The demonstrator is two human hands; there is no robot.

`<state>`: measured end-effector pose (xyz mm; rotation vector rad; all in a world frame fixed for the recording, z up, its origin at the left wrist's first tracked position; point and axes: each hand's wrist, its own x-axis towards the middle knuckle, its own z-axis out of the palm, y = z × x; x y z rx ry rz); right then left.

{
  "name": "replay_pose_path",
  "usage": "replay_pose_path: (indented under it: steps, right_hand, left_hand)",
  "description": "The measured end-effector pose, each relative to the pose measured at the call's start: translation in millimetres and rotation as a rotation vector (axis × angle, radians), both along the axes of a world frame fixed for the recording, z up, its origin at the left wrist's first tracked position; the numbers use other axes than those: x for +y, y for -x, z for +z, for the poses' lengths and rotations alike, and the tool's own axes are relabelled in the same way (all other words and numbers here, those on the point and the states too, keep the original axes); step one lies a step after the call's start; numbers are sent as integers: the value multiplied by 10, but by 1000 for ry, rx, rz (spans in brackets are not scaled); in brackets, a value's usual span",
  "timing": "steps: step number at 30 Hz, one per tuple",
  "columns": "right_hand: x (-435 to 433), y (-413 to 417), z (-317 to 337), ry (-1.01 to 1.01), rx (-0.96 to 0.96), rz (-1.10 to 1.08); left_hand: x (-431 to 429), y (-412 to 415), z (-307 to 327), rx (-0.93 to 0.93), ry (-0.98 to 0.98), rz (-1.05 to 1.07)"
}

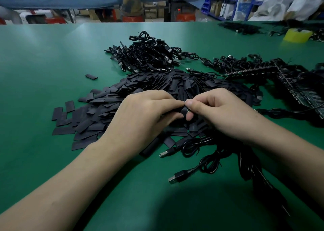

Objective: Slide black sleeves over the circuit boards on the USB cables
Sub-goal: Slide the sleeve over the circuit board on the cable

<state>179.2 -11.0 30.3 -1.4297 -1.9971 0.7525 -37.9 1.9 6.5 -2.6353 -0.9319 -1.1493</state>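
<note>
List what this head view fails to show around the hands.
- Black flat sleeve: head view, mostly covered by the left hand's fingers.
- What the right hand pinches: head view, hidden by its fingertips.
- Dark green circuit-board panel: head view, cut by right edge.
- Yellow tape roll: head view, blurred.

Two hands meet at the centre, the left hand (145,113) and the right hand (222,111), pinching one black sleeve (183,110) between them. One pile of loose sleeves (140,90) spreads beneath them, too many to count, and one stray sleeve (91,76) lies apart at ten o'clock. There are two heaps of coiled cables: a large heap (149,53) at twelve o'clock and a smaller heap (236,62) at two. Two USB plugs (172,179) show at six o'clock. One yellow tape roll (297,35) stands far off at two o'clock.
</note>
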Motion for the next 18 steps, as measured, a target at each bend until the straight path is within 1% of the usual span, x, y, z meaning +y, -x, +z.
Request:
replay_pose_path:
  steps: [3,6,9,10,13,18]
  right_hand:
    - [2,19,-34,-38,-34,26]
    - [13,21,-17,-126,-52,45]
    - [50,-66,35,-207,100,37]
    - [50,-95,47,-249,106,50]
    - [29,-120,54,-388,21,92]
    - [6,-115,64,-491,5,80]
  left_hand:
    - [-9,-7,-10,-16,30,6]
    - [-19,-6,-3,-82,125,32]
    - [-21,12,15,-176,209,85]
    - [-23,21,25,-203,232,99]
    - [-51,30,56,-254,280,106]
    - [-83,13,83,-264,282,85]
